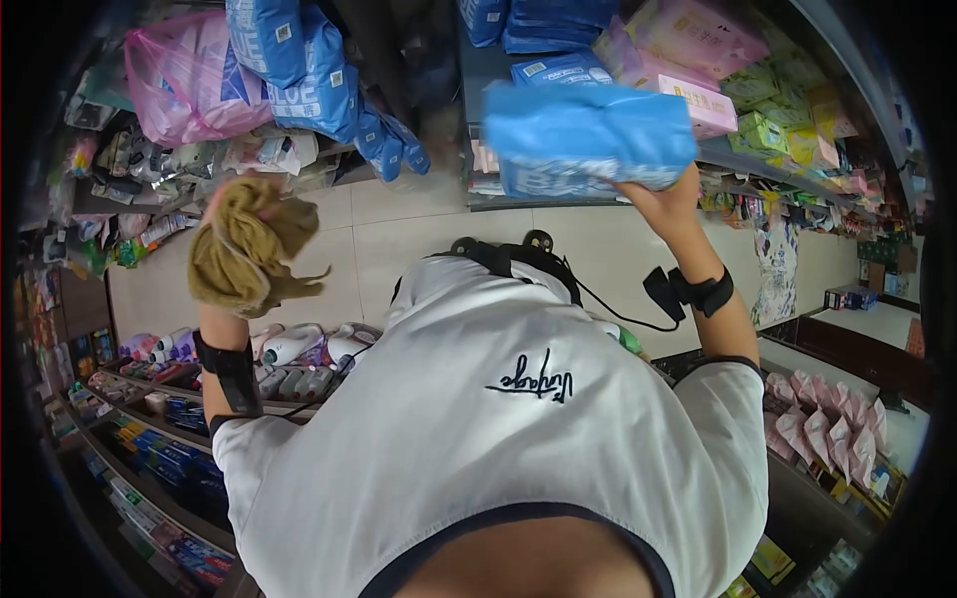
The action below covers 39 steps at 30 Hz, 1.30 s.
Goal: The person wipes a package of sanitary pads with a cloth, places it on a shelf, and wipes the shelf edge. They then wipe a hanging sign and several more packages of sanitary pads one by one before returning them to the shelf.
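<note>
My left hand (267, 210) is closed around a crumpled brown cloth (239, 249), which covers most of the fingers. The cloth's loose end hangs out to the right. On the other side, my right hand (666, 202) grips a blue soft pack (588, 135) with white lettering by its near right corner. The pack is blurred by motion and is held up in front of the shelf. Behind it lie another blue pack (563, 70) and a pink box-shaped pack (693, 105).
A pink plastic bag (189, 80) and several blue packs (314, 85) are at the upper left. Green packs (763, 135) line the right shelf (797, 169). Bottles (294, 344) stand low on the left, and pink pouches (822, 419) at lower right. Pale floor tiles (399, 214) lie between the shelves.
</note>
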{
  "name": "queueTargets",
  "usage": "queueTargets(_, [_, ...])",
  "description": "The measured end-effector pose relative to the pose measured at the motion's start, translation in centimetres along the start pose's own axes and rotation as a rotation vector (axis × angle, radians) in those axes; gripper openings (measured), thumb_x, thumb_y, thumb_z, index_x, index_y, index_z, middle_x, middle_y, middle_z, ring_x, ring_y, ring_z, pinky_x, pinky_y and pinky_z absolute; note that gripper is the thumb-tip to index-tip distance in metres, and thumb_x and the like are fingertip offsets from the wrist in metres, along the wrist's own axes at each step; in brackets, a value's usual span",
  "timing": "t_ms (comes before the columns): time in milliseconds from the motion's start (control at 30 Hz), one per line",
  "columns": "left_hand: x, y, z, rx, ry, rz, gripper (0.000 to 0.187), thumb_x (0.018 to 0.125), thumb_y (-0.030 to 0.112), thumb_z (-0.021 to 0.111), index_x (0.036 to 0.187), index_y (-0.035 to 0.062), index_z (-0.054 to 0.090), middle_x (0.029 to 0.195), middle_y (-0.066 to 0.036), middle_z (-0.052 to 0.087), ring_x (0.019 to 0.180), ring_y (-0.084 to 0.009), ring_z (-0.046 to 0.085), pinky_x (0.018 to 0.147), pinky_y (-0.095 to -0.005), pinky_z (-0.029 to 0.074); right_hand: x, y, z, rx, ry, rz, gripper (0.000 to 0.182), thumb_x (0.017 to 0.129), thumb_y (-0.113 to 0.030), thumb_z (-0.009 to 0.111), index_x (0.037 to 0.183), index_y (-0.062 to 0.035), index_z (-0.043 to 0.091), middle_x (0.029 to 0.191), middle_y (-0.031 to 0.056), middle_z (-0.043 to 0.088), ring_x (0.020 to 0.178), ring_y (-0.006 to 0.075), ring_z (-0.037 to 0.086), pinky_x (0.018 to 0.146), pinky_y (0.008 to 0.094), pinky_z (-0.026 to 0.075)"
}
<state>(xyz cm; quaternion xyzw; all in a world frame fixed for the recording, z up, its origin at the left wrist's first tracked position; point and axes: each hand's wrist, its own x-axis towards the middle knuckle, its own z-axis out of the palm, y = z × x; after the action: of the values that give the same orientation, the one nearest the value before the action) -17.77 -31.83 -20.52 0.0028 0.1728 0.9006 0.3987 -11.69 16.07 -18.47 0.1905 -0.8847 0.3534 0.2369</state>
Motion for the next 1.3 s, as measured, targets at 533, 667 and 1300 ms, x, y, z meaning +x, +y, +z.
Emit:
queueTargets(533, [10.8,-12.3,2.9,0.271,0.069,0.028,0.040,0.091,0.032,0.038,0.120,0.0052,0.042,0.113,-0.012,0.050,0.098,-0.0241,0.053,0.081,-0.0380,0.048,1.9,-6.5,7.5,0.295,-0.028,-0.248,0.040,0.061,-0.019,0.073,0.095,-0.0050,0.057,0.092,0.0117,0.057,0.083,0.0298,0.056,0.069,0.0339,0.047])
queueTargets(667, [6.4,-10.1,4.7,1.041,0.160,0.252,0.039,0.092,0.031,0.037,0.121,0.0048,0.041,0.115,-0.013,0.050,0.101,-0.0259,0.053,0.084,-0.0386,0.047,0.4,-3.6,4.3,0.066,0.069,-0.267,0.032,0.064,-0.012,0.069,0.093,-0.0044,0.058,0.090,0.0098,0.059,0.080,0.0295,0.058,0.071,0.0355,0.047])
queueTargets(1300, [13.0,-9.9,6.1,1.036,0.163,0.428,0.052,0.068,0.023,0.070,0.109,-0.0042,0.049,0.101,-0.012,0.057,0.090,-0.0180,0.056,0.080,-0.0283,0.044,13.0,-8.3,1.5,0.397,0.248,-0.186,0.031,0.085,-0.017,0.051,0.110,0.0014,0.046,0.108,0.0185,0.044,0.084,0.0233,0.046,0.078,0.0305,0.037])
